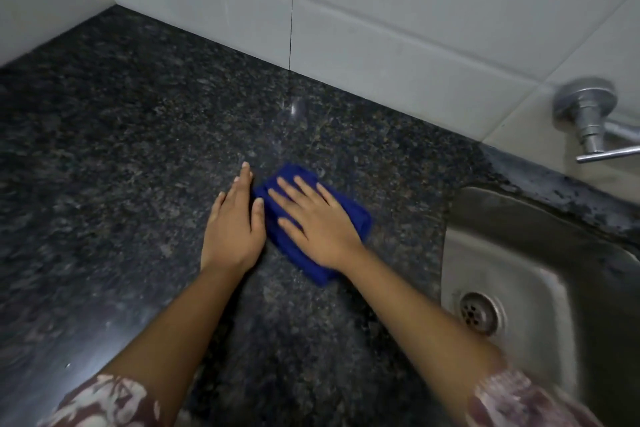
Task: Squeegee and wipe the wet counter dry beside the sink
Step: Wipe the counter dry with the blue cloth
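Observation:
A folded dark blue cloth (pixel 349 215) lies on the black speckled granite counter (pixel 121 135), a little left of the sink. My right hand (pixel 317 224) presses flat on top of the cloth with fingers spread. My left hand (pixel 233 224) rests flat on the bare counter, fingers together, its thumb touching the cloth's left edge. No squeegee is in view.
A steel sink (pixel 540 274) with a round drain (pixel 479 312) sits at the right, sunk into the counter. A chrome tap (pixel 588 118) projects from the white tiled wall (pixel 381 17) above the sink. A white side wall closes the counter's far left corner.

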